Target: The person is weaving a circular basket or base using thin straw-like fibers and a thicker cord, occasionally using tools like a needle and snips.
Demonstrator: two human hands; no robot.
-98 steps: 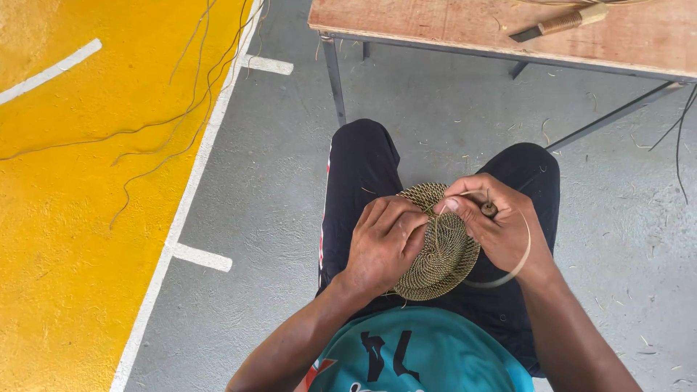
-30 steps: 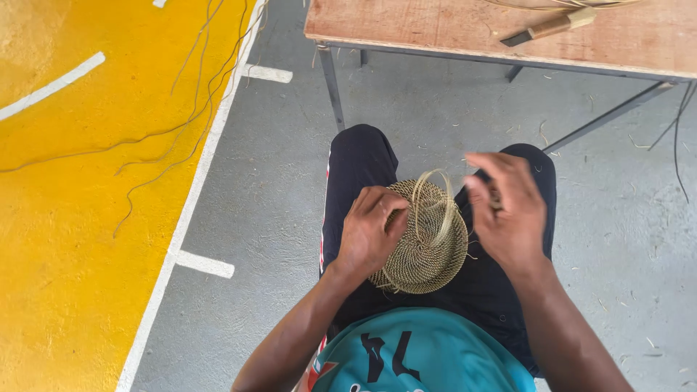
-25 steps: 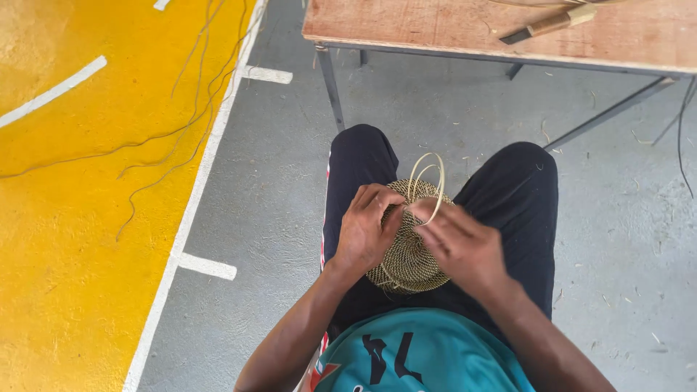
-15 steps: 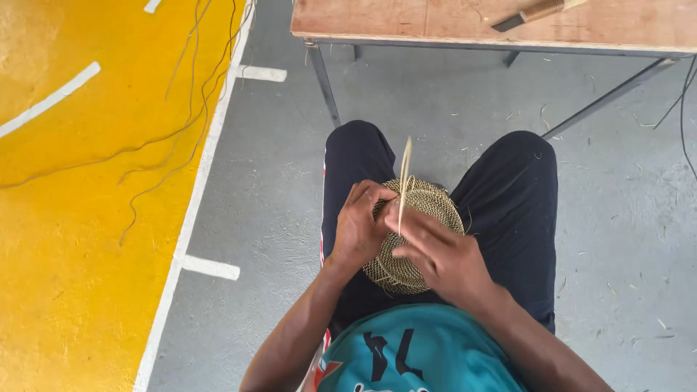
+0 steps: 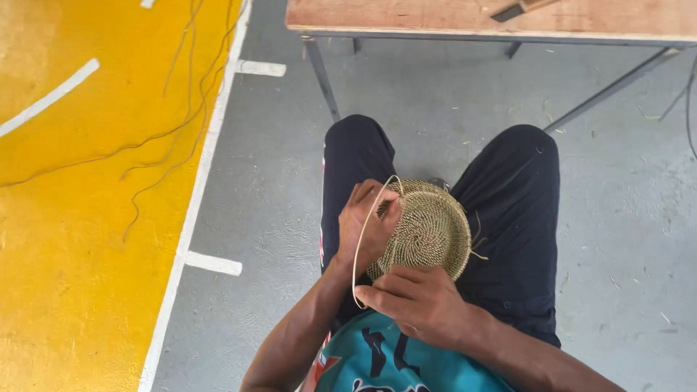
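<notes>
Two hands work over the lap of a seated person in a teal shirt and dark trousers. Nearest the camera, the right hand sits just below the basket, its fingers pressed together and pinching the lower end of a pale strand. That strand curves up from the pinch, runs along the left hand and arcs over to the basket's upper left rim. The left hand's grip is closed on the left edge of the basket, fingers curled onto the weave and thumb side toward the knee. The basket itself is a small round coiled piece of tan fibre, tilted so its spiral centre faces the camera, resting between both thighs; a few loose fibre ends stick out at its right side. Beyond the knees lies a grey floor scattered with small fibre scraps. To the left, a white line borders a yellow painted area where several long thin strands trail. Farthest off, a wooden worktop on metal legs crosses the top, with a tool lying on it, partly cut off.
</notes>
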